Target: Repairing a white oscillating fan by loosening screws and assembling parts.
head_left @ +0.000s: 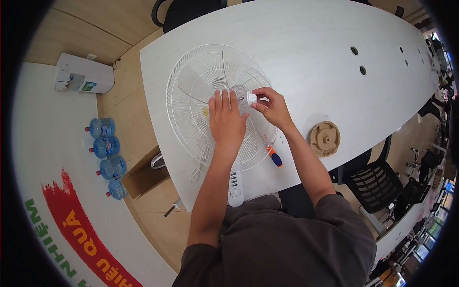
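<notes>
An electric fan lies on the table, its white wire grille under clear plastic blades. My left hand rests flat on the blades beside the hub, its fingers stretched out. With thumb and fingertips, my right hand pinches a white plastic nut by the metal shaft at the hub; whether it is seated on the shaft I cannot tell. Close to my body is the fan's white control panel, with buttons and a dial. An orange and blue screwdriver lies by the grille's near right edge.
A round moulded-pulp packing piece sits to the right on the white table. A cord trails at the near left. Beyond the left edge are a cardboard box and several water bottles. A black chair stands at right.
</notes>
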A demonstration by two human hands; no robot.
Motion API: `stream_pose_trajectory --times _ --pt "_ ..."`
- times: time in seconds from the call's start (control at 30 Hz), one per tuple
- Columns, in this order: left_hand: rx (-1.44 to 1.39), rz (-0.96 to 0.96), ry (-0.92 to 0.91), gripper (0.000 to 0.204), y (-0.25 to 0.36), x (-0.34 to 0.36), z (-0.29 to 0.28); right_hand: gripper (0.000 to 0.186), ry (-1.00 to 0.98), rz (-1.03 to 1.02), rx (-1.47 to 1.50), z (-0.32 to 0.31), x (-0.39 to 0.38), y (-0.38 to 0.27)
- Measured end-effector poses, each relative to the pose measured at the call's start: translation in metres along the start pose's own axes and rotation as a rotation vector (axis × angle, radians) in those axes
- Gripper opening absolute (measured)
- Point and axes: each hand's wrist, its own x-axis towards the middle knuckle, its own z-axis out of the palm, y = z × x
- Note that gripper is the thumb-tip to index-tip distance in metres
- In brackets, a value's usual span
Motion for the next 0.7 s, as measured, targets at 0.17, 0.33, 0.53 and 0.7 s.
stream_pose_trajectory --times 0.17,0.33,0.53,0.7 --pt "0.045 -0.009 0.023 0.075 -0.001 -0.005 0.003 0.037 -0.084 0.007 -0.026 0.0 0.006 -0.012" --pt "0.044 -0.023 0.031 0.075 -0.002 -0.007 0.003 0.037 -0.098 -0.037 -0.093 0.007 0.012 -0.017" --pt "-0.003 -0.041 0.045 0.074 -0.015 -0.011 -0.003 0.035 -0.119 -0.085 -0.133 0.014 0.019 -0.022" --pt "-0.084 -0.057 0.061 0.073 -0.03 -0.012 -0.012 0.035 -0.155 -0.131 -0.233 0.027 0.025 -0.036"
